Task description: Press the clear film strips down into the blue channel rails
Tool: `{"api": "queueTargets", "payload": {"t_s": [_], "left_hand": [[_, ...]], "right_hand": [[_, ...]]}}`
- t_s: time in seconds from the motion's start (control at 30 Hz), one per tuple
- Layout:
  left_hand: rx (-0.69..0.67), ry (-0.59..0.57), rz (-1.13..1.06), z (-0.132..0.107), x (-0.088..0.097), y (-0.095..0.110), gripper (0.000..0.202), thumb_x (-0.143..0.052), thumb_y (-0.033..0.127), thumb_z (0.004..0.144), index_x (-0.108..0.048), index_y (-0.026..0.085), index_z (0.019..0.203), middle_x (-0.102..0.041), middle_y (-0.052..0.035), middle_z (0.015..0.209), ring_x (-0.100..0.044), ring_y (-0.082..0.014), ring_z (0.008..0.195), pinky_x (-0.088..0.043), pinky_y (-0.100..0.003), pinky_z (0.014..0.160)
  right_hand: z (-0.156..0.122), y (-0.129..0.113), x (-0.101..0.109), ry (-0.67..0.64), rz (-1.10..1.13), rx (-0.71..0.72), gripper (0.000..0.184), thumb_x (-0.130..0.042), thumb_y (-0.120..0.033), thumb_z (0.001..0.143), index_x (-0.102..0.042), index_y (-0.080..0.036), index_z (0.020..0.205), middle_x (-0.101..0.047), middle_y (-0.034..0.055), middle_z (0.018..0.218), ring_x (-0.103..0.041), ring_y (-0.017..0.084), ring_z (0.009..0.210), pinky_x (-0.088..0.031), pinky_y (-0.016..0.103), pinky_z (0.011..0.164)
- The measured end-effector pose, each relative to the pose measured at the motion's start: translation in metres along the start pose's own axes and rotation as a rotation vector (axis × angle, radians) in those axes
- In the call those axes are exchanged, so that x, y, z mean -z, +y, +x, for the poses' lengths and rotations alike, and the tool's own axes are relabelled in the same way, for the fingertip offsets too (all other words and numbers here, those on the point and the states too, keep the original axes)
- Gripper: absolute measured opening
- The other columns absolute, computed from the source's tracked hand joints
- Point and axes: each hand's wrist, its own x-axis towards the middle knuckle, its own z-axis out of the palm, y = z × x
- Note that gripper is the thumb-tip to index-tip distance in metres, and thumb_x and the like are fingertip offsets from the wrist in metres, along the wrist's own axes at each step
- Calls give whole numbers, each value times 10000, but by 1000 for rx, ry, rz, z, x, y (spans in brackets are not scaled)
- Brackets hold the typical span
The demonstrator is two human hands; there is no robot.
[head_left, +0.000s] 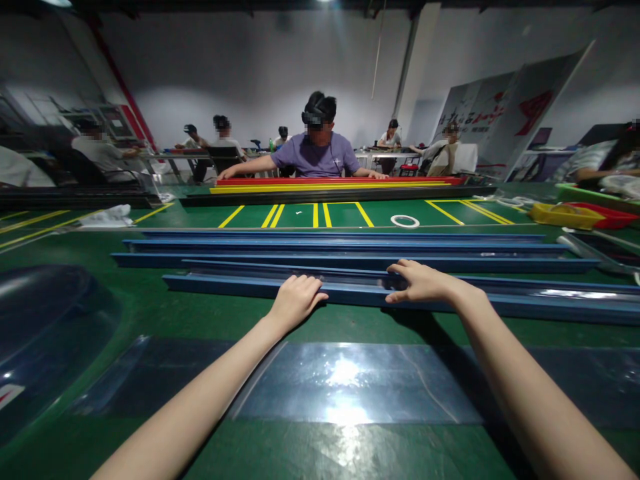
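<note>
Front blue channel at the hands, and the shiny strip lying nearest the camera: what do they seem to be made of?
Front blue channel: probably rigid plastic, though coated metal is possible; its walls are straight and evenly blue, with glossy highlights inside.
Shiny strip: likely smooth plastic film or thin sheet, judging by the strong glare and fine curved lines across it.

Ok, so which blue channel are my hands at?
The nearest blue channel, running past the picture's right edge: your left hand rests on it, your right hand spans it. The other blue channels lie behind.
</note>
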Motion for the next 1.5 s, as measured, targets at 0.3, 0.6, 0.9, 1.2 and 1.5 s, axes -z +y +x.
{"api": "queueTargets", "payload": {"t_s": [0.3, 0.6, 0.9, 1.2, 1.5], "left_hand": [[0, -8, -13, 0, 0, 1, 311, -344, 400, 883, -529, 164, 801, -596, -29, 730, -513, -165, 697, -309, -285, 606], [-7, -4, -28, 0, 2, 0, 284, -357, 383, 882, -533, 163, 842, -603, -34, 756, -517, -166, 707, -314, -283, 610], [-3, -17, -27, 0, 1, 0, 295, -352, 384, 882, -540, 161, 836, -601, -44, 749, -521, -172, 708, -318, -293, 610], [-7, -9, -25, 0, 1, 0, 294, -350, 386, 883, -535, 161, 844, -600, -35, 752, -518, -169, 712, -321, -286, 620], [-7, -16, -23, 0, 1, 0, 299, -344, 388, 885, -530, 157, 842, -596, -36, 756, -516, -171, 721, -317, -286, 624]], "right_hand": [[-3, -20, 2, 58, 39, 134, 820, -505, -645, 644, -345, -209, 1320, -418, 141, 1272, -369, 314, 1168, -317, 437, 938], [6, -46, -8, 122, -23, 333, 637, -445, -621, 717, -449, -277, 1253, -425, 118, 1249, -403, 300, 1110, -342, 447, 883], [6, -48, -11, 142, -94, 315, 622, -431, -610, 734, -445, -275, 1258, -436, 128, 1239, -442, 302, 1070, -364, 437, 842], [5, -50, -11, 143, -113, 303, 601, -433, -584, 746, -446, -266, 1256, -446, 135, 1223, -455, 301, 1053, -371, 433, 829], [7, -50, -12, 168, -100, 298, 515, -403, -541, 789, -485, -266, 1217, -497, 120, 1135, -481, 271, 1007, -384, 392, 802]]}}
